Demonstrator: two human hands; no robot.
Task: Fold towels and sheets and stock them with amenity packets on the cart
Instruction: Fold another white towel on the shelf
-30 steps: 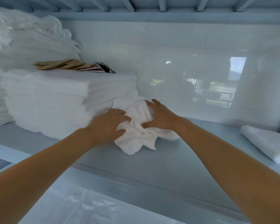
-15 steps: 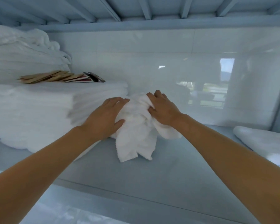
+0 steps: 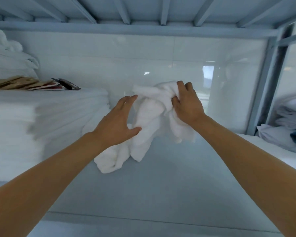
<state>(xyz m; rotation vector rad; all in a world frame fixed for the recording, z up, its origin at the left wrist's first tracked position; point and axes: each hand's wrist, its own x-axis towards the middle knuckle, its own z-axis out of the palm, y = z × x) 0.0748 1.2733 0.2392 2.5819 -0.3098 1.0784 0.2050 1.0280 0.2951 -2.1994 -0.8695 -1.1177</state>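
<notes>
Since a second ago we've lifted the crumpled towel (image 3: 149, 120) off the shelf (image 3: 161, 185); it now hangs at 12 o'clock, tail trailing. Our right hand (image 3: 186, 106) pinches its top, fingers curled in. Our left hand (image 3: 116, 124) rests flat on it, fingers straight. Folded stack (image 3: 46, 120) at 9 o'clock. Unfolding comes first, we judge.

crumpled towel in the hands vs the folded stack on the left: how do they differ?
The crumpled towel is bunched and hangs in twisted folds; the folded towel stack lies flat in even layers. The right hand grips the crumpled towel and the left hand touches it; the stack sits unheld, with amenity packets on top. Both are white.
</notes>
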